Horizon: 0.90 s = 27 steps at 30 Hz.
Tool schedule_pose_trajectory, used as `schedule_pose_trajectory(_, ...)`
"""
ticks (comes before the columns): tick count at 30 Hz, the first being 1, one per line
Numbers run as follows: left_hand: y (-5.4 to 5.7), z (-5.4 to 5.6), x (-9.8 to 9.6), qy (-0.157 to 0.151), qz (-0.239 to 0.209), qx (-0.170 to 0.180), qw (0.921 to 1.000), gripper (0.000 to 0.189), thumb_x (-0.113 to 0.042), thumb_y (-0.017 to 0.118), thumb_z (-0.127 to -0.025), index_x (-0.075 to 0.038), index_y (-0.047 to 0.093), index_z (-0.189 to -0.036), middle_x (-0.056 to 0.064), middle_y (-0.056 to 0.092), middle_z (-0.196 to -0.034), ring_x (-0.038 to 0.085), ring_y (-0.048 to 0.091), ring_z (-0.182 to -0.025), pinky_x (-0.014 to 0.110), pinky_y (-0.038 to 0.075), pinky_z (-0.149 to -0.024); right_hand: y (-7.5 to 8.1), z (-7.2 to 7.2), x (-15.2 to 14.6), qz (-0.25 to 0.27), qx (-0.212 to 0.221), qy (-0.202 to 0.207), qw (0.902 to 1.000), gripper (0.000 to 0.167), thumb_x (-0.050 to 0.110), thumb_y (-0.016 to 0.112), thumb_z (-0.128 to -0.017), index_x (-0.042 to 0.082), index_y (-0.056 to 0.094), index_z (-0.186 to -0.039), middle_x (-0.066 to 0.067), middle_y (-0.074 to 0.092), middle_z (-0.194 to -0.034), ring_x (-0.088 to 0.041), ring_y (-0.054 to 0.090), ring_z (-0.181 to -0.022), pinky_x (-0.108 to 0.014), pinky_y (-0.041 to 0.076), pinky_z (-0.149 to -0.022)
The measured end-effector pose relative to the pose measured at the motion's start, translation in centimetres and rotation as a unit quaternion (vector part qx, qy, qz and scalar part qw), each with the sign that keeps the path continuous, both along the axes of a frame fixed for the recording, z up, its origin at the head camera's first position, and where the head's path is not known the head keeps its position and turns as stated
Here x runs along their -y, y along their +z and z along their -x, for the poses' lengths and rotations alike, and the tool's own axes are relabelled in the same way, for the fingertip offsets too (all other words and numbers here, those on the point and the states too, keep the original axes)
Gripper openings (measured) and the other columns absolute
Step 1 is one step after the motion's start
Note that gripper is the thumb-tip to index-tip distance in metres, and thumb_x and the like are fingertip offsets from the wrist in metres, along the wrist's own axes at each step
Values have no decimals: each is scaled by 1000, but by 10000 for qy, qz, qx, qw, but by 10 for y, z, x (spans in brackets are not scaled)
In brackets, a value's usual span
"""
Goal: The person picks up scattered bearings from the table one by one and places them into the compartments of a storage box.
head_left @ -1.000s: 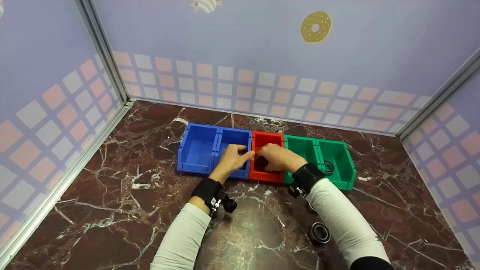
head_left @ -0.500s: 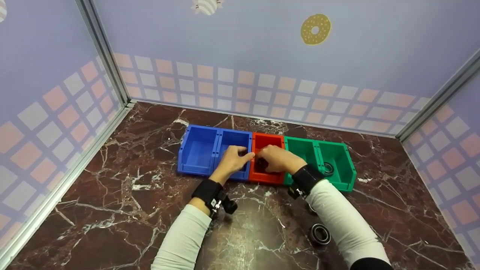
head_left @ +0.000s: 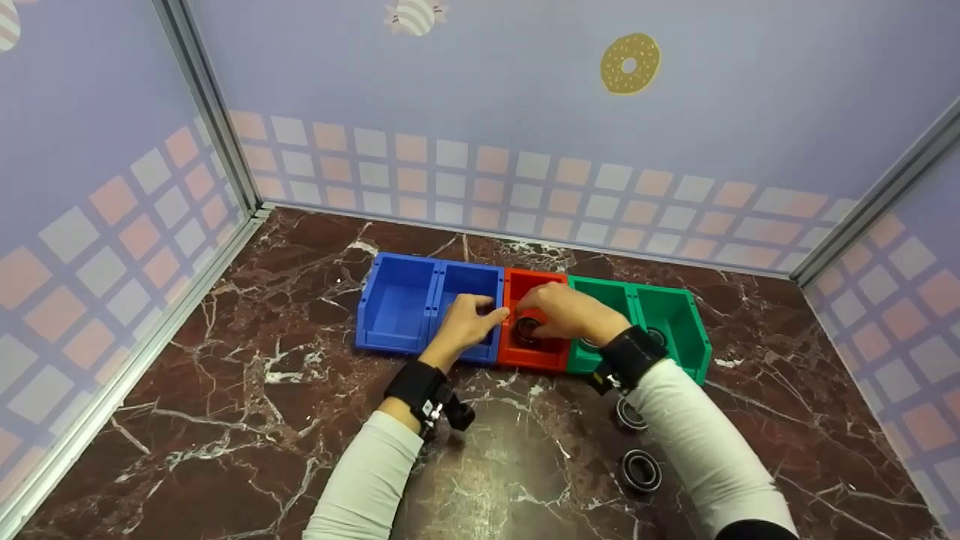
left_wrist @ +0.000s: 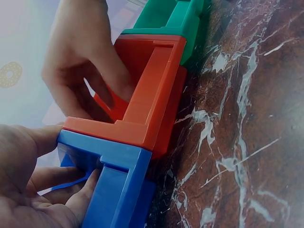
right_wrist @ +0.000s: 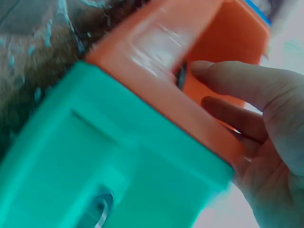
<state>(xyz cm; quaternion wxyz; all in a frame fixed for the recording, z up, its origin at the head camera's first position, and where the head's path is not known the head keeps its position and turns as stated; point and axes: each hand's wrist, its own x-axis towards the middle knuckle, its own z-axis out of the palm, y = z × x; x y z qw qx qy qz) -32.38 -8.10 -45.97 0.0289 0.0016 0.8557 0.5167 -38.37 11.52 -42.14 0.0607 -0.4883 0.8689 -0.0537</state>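
My left hand (head_left: 466, 326) grips the right-hand blue bin (left_wrist: 116, 156) by its side wall, thumb near the red bin's edge and fingers inside the blue bin. Inside the red bin (head_left: 534, 356) lies a dark ring-shaped bearing (head_left: 527, 330). Right above that bearing is my right hand (head_left: 574, 311), reaching down into the red bin. Its thumb and fingers stand apart in the right wrist view, and a sliver of the bearing's dark edge (right_wrist: 181, 76) shows beside the thumb tip.
Another blue bin (head_left: 397, 300) ends the row on the left. Two green bins (head_left: 679, 315) adjoin the red one on the right, each with a bearing inside. Two more bearings, a nearer one (head_left: 640, 471) and a farther one (head_left: 630, 414), lie on the marbled table by my right sleeve.
My right hand has lifted slightly and shifted right, letting go of the bearing, which now shows more in the red bin. The left hand stays put.
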Motion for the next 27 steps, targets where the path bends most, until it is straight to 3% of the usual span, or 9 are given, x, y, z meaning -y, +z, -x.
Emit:
schedule_pose_trajectory(9,-3,-1,-1,96,-7,4,10000,53,-29,67,-94,4,58,-134,22,56,-141,34,51,-134,44,43,-113,24,-6,-44,458,-171,-470,9977,34,14,78,-83,9,72,-116,-10,72,-118,-28,67,-111,-43,55,-96)
schedule_pose_trajectory(13,-3,-1,0,142,-13,52,9999,53,-29,67,-94,4,57,-135,21,55,-142,33,51,-135,43,42,-113,29,-8,-69,600,-220,-881,9941,36,15,77,-85,7,71,-119,-13,71,-120,-32,65,-114,-47,53,-98)
schedule_pose_trajectory(18,-3,0,-1,152,-64,119,9998,53,-29,66,-94,3,57,-136,21,55,-143,33,50,-135,43,42,-114,27,-9,-101,885,-419,-1439,9847,38,13,78,-83,1,70,-118,-18,70,-120,-37,64,-115,-51,51,-100)
schedule_pose_trajectory(23,-2,0,-1,153,-81,126,9998,53,-29,66,-94,3,57,-136,20,55,-143,33,50,-135,43,42,-114,23,-13,-125,1093,-577,-1925,9735,38,14,77,-84,-2,68,-118,-22,70,-118,-40,65,-111,-54,52,-95)
schedule_pose_trajectory(27,0,0,-1,111,-28,31,9999,53,-29,66,-94,4,57,-135,21,55,-142,33,50,-135,44,42,-113,21,-16,-139,1190,-400,-2391,9628,39,16,75,-87,-2,67,-121,-25,68,-119,-42,66,-107,-54,54,-90)
